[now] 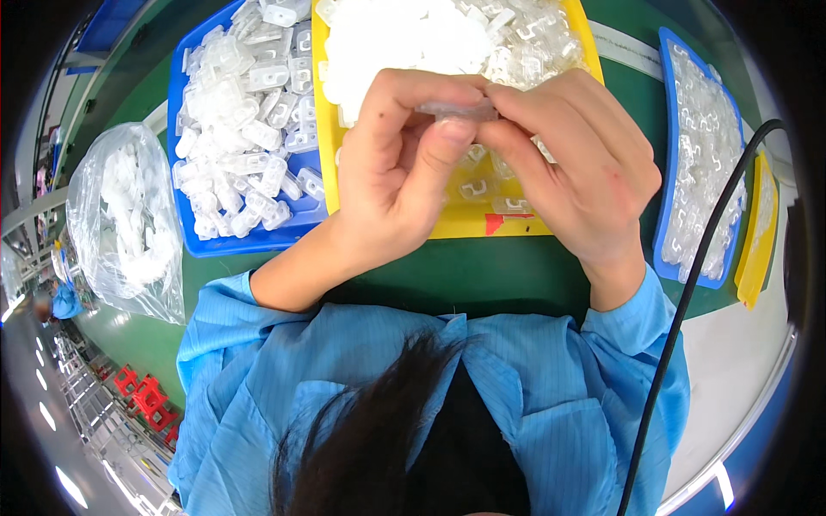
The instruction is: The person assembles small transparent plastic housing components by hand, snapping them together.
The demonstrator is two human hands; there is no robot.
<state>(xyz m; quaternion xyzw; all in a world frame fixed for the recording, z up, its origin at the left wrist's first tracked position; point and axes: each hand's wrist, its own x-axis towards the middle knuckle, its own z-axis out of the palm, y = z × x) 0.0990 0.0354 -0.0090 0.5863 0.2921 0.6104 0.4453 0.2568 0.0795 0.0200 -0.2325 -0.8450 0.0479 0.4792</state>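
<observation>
Both hands meet above the yellow tray (447, 225). Between thumb and bent forefinger, my left hand (396, 155) pinches a small clear plastic piece (460, 110). The fingertips of my right hand (576, 155) are closed on the right end of that same piece. Fingers cover part of it, so its full shape is hidden. Beneath the hands, the yellow tray holds many clear plastic parts (538, 43), with a glaring white patch over its middle. To the left, a blue tray (249, 245) is heaped with similar clear and whitish plastic parts (249, 112).
A clear plastic bag (125, 224) of white parts lies at the far left. Another blue tray (701, 155) of clear parts stands at the right, beside a yellow tray (757, 232). A black cable (710, 249) curves down the right side. Red stools (146, 396) stand beyond the green table.
</observation>
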